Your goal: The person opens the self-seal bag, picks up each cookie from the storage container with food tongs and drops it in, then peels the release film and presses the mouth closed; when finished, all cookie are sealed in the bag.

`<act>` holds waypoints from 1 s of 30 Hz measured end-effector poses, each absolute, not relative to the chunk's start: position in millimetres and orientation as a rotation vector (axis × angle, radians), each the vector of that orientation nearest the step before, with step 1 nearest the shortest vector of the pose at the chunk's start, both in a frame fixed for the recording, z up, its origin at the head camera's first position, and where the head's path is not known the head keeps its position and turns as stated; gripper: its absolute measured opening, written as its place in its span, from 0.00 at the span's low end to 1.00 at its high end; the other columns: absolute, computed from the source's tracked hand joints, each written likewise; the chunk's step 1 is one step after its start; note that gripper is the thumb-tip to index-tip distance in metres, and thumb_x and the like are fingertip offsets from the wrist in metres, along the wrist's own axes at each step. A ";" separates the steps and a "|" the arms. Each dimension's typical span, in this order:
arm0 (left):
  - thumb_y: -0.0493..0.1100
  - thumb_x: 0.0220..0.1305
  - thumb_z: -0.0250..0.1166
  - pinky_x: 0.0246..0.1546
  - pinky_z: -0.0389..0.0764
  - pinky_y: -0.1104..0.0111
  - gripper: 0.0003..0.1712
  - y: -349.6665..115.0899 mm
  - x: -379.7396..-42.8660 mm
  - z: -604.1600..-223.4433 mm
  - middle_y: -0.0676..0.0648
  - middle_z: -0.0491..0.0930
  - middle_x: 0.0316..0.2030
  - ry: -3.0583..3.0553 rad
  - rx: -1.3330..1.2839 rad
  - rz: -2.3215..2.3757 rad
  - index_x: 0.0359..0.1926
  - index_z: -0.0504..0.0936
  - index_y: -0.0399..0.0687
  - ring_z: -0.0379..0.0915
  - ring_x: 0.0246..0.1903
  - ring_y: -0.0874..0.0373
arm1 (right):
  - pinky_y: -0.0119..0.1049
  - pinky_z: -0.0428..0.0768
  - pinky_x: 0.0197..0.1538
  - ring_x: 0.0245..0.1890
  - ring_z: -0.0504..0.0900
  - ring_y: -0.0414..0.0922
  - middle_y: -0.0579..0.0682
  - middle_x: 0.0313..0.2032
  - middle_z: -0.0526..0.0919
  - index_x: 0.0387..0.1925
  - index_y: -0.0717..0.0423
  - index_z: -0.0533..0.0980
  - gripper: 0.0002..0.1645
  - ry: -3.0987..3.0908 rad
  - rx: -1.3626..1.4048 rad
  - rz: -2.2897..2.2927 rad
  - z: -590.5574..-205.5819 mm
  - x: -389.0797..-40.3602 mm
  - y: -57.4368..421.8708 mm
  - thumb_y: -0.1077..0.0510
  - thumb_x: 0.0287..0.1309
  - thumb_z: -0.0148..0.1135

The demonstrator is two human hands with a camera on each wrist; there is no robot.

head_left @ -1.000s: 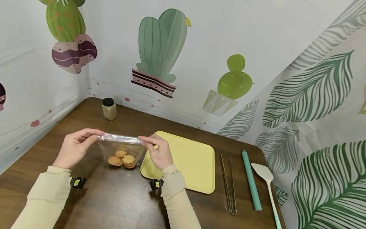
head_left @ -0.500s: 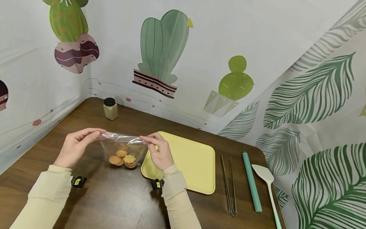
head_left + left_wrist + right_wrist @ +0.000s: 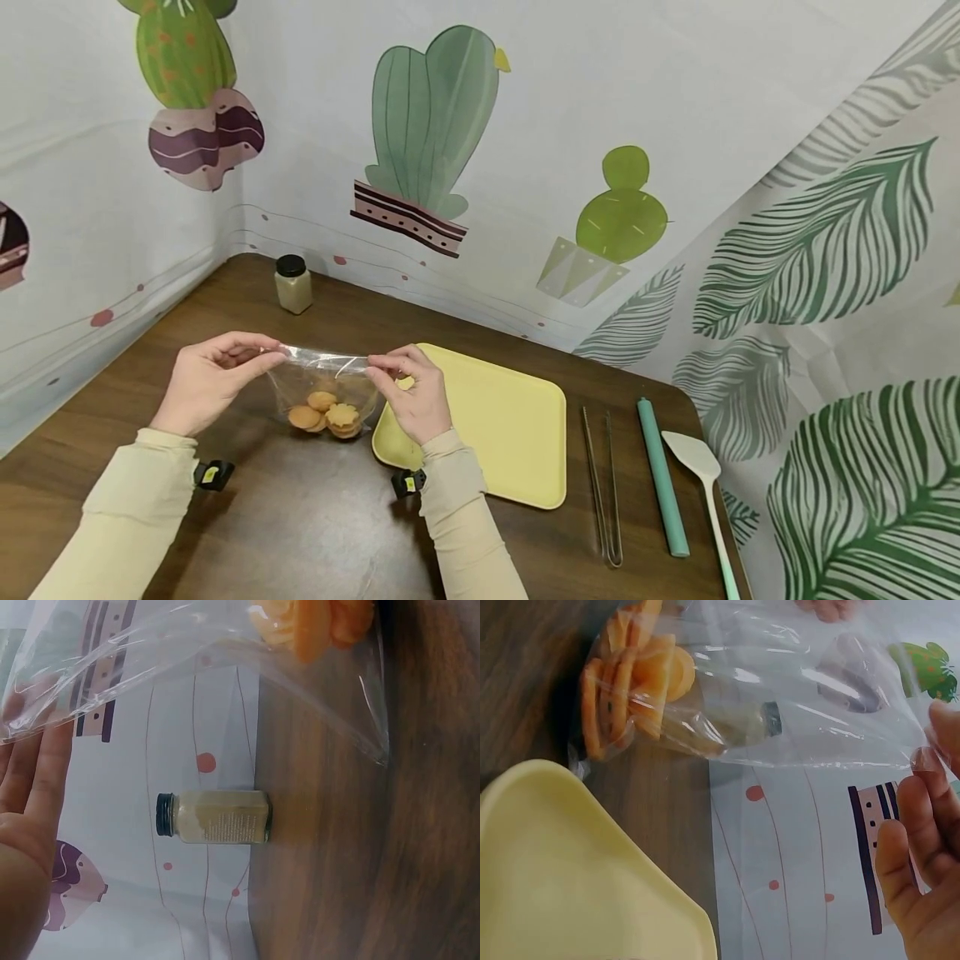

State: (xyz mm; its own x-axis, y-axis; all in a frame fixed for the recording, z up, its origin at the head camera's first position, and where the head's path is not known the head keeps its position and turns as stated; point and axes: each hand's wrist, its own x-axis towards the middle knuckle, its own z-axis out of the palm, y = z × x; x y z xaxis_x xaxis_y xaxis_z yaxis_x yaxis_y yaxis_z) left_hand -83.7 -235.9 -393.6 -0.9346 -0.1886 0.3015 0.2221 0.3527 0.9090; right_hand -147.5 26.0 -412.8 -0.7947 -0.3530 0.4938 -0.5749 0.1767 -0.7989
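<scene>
A clear plastic bag (image 3: 300, 384) hangs between the two hands, with several round and flower-edged cookies (image 3: 343, 416) at its bottom. The left hand (image 3: 213, 379) pinches the bag's top left corner between thumb and fingers. At the opposite top corner the right hand (image 3: 414, 392) pinches the bag the same way. In the right wrist view the cookies (image 3: 630, 675) lie stacked in the bag's lower end, and the fingertips grip its upper edge. Whether the bag's mouth is sealed I cannot tell.
A yellow tray (image 3: 517, 433) lies right of the bag, partly behind the right hand. Beyond it are metal tongs (image 3: 604, 492), a green rod (image 3: 662, 479) and a white spatula (image 3: 693, 456). A black-capped jar (image 3: 293, 285) stands at the back left of the brown table (image 3: 300, 533).
The left hand has slid slightly right along the bag's top, its thumb now further in. The right thumb has moved up to the bag's edge. The head view has shifted slightly.
</scene>
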 end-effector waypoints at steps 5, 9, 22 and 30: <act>0.33 0.56 0.72 0.30 0.76 0.79 0.12 -230.2 -79.7 -383.3 0.53 0.86 0.33 -2.239 -0.057 -1.607 0.42 0.83 0.34 0.81 0.32 0.68 | 0.34 0.78 0.40 0.36 0.76 0.38 0.44 0.34 0.81 0.41 0.53 0.85 0.09 -2.218 0.890 1.676 -412.4 -147.2 24.5 0.55 0.60 0.68; 0.29 0.55 0.71 0.33 0.77 0.79 0.16 -233.8 -84.5 -395.1 0.52 0.87 0.36 -2.199 -0.082 -1.647 0.45 0.80 0.32 0.81 0.35 0.67 | 0.42 0.79 0.38 0.33 0.77 0.44 0.50 0.32 0.80 0.40 0.58 0.84 0.09 -2.180 0.888 1.698 -402.3 -141.0 22.7 0.62 0.57 0.69; 0.30 0.55 0.72 0.33 0.74 0.81 0.16 -241.8 -88.1 -403.4 0.52 0.86 0.32 -2.290 -0.071 -1.496 0.46 0.82 0.38 0.79 0.32 0.68 | 0.45 0.78 0.40 0.34 0.77 0.42 0.48 0.32 0.80 0.45 0.54 0.83 0.13 -2.218 0.826 1.726 -410.2 -145.9 20.6 0.60 0.57 0.69; 0.39 0.54 0.75 0.24 0.69 0.78 0.08 -243.6 -86.0 -400.1 0.59 0.84 0.28 -2.341 0.041 -1.335 0.35 0.86 0.46 0.75 0.26 0.70 | 0.39 0.79 0.39 0.33 0.77 0.40 0.46 0.32 0.80 0.48 0.56 0.81 0.15 -2.235 0.875 1.657 -412.6 -148.5 22.3 0.58 0.59 0.68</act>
State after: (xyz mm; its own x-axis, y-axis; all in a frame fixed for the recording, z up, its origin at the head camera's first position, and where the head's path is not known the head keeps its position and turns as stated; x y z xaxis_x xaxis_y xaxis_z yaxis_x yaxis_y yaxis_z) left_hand -86.0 -243.6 -400.1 -0.9018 -0.2387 0.3601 0.1885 0.5328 0.8250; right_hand -148.5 22.3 -412.6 -0.7970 -0.3270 0.5078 -0.5809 0.1846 -0.7928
